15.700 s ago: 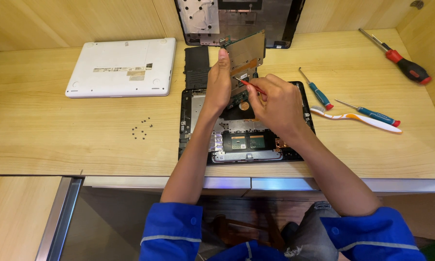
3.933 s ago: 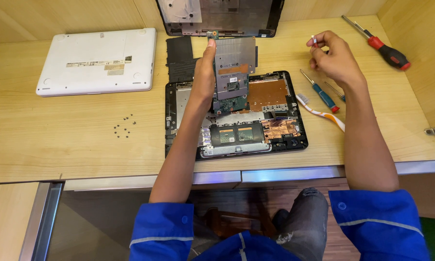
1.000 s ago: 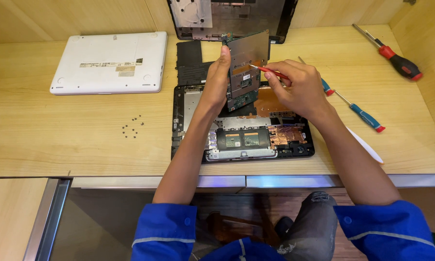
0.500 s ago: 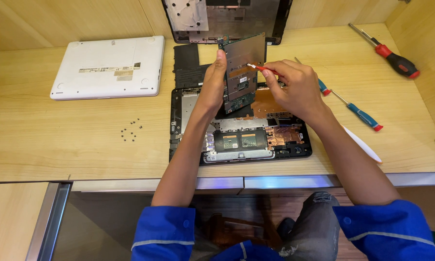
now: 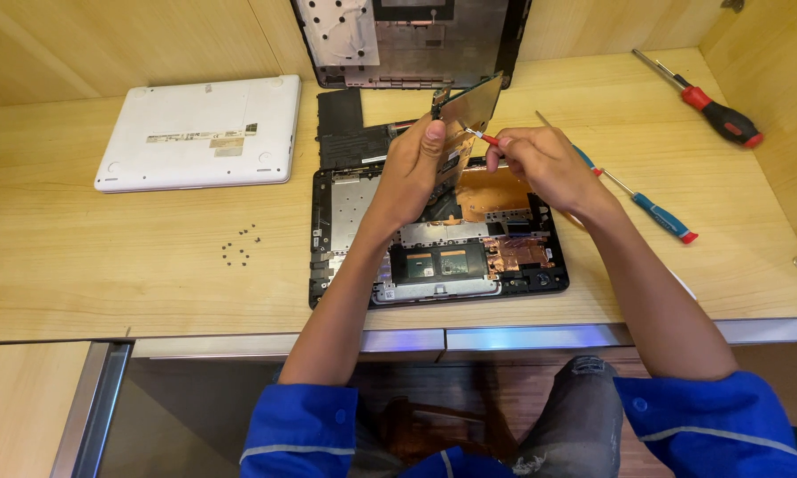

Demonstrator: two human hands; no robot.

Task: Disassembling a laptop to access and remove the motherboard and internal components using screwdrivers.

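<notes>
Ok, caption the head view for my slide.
Left hand tilts a circuit board above an opened laptop; right hand holds a small screwdriver.

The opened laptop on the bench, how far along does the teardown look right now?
Done: the laptop base lies open, with loose screws set aside and a black cover panel leaning at the back. In hand: the left hand tilts the circuit board up while the right hand puts a red-handled screwdriver to it. Left: the board is not yet clear of the base, and copper-coloured parts remain inside.
</notes>
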